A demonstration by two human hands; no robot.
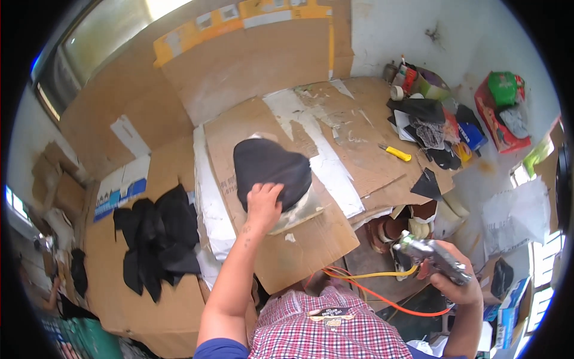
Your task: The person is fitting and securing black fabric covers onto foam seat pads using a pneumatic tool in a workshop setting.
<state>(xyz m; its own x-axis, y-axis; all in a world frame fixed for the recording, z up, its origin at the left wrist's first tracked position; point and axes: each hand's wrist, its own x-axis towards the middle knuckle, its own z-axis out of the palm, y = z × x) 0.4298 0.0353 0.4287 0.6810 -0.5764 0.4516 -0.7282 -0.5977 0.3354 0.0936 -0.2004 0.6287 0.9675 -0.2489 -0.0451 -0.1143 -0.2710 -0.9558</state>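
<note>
In the middle of the cardboard-covered table lies a black, rounded piece of material (272, 170), on top of a pale board (302, 213). My left hand (264, 206) rests on its near edge with the fingers apart, pressing down from above. To the right, off the table's front edge, my right hand (457, 281) is wrapped round a silver and black metal spray gun (436, 258). The gun's front end points left, toward the table. A yellow hose (382, 275) runs up close to it; where it joins is hard to make out.
Loose black cut pieces (158, 239) are heaped on the left. A yellow utility knife (395, 152) lies at the right, near a black scrap (426, 185) and a cluttered pile (427, 128). An orange hose (382, 298) loops below. Shoes (382, 230) sit under the table's right side.
</note>
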